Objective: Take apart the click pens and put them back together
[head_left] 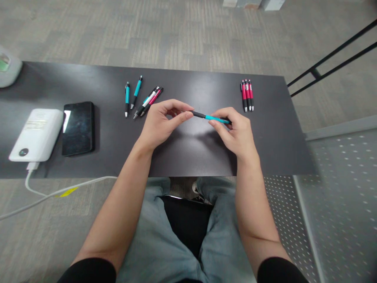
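Observation:
A turquoise pen with a black grip (216, 118) is held level above the table between both hands. My left hand (163, 122) pinches its black tip end with thumb and fingers. At the other end, my right hand (234, 129) is closed on the turquoise barrel. Left of my left hand lie two turquoise pens (127, 94) and a small cluster with a red pen (152, 100) and a pen with a white and turquoise barrel (147, 100). Beyond my right hand, three red pens (246, 94) lie side by side, clips toward the far edge.
The dark table (273, 145) carries a white power bank (38, 133) with a white cable (88, 181) and a black phone-like device (78, 127) on the left. A pale rounded object (11, 70) sits at the far left corner. A perforated metal panel (347, 188) stands at the right.

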A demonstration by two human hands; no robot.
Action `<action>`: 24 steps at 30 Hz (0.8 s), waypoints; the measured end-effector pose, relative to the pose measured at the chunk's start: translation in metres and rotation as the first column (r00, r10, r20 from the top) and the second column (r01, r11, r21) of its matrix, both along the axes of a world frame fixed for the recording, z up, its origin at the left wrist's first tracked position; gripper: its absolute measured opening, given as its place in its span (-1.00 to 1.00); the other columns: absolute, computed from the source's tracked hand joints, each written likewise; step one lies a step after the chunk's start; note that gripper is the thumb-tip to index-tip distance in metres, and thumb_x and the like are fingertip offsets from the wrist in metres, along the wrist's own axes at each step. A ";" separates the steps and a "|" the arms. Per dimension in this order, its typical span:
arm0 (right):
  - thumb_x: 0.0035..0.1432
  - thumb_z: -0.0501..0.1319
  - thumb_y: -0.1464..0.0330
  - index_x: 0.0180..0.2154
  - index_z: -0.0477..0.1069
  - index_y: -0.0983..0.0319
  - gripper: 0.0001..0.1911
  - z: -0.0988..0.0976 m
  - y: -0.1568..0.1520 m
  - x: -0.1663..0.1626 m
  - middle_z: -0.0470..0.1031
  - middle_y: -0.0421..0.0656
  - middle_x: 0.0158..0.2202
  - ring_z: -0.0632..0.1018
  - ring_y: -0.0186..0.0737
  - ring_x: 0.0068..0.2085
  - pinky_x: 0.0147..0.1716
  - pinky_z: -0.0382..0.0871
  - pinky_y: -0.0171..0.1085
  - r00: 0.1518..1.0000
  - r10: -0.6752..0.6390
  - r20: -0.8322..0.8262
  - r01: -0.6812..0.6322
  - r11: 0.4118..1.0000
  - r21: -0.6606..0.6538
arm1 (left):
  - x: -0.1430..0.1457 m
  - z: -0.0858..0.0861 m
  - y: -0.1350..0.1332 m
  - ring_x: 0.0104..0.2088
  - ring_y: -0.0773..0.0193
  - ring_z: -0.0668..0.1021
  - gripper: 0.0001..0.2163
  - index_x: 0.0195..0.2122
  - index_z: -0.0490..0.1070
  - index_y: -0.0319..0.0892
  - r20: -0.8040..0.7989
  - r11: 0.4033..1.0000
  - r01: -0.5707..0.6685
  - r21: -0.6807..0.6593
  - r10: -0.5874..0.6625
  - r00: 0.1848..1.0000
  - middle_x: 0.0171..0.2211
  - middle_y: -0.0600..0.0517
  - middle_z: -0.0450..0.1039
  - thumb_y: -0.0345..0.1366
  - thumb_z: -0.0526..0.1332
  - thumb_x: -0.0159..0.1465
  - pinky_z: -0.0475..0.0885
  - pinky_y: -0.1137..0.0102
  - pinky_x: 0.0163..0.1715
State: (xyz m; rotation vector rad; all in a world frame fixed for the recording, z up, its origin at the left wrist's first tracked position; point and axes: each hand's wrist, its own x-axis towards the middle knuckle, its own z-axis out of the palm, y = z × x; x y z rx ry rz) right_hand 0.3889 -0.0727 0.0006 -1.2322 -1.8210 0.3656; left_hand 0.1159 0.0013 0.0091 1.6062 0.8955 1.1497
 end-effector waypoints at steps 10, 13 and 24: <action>0.86 0.18 -0.17 -0.05 0.70 0.06 -0.43 0.003 -0.001 -0.003 0.67 -0.12 -0.25 0.66 -0.01 -0.22 -0.07 0.60 -0.06 1.000 0.030 -0.001 -0.030 0.998 -0.050 | 0.002 0.002 -0.003 -0.18 0.05 0.80 -0.36 -0.19 0.82 -0.07 -0.055 1.000 -0.014 0.021 0.015 0.998 -0.19 -0.11 0.86 0.45 0.77 0.23 0.68 0.22 -0.15; 0.80 0.29 -0.19 0.07 0.68 0.07 -0.51 0.002 -0.003 -0.002 0.67 -0.15 -0.23 0.61 -0.05 -0.26 -0.13 0.58 -0.07 0.999 0.024 -0.045 -0.027 0.998 -0.062 | 0.003 0.003 -0.002 -0.18 0.05 0.80 -0.36 -0.18 0.83 -0.07 -0.062 1.000 -0.013 0.027 0.014 0.998 -0.18 -0.11 0.87 0.46 0.76 0.24 0.68 0.22 -0.15; 0.81 0.26 -0.22 -0.05 0.79 0.08 -0.40 0.004 0.000 -0.002 0.75 -0.05 -0.19 0.72 0.04 -0.15 0.00 0.66 -0.02 0.999 0.026 0.023 -0.024 0.998 -0.054 | 0.000 0.008 -0.003 -0.16 0.02 0.82 -0.47 -0.19 0.83 -0.06 -0.110 0.999 0.024 0.044 -0.019 0.994 -0.19 -0.10 0.87 0.31 0.81 0.27 0.68 0.19 -0.12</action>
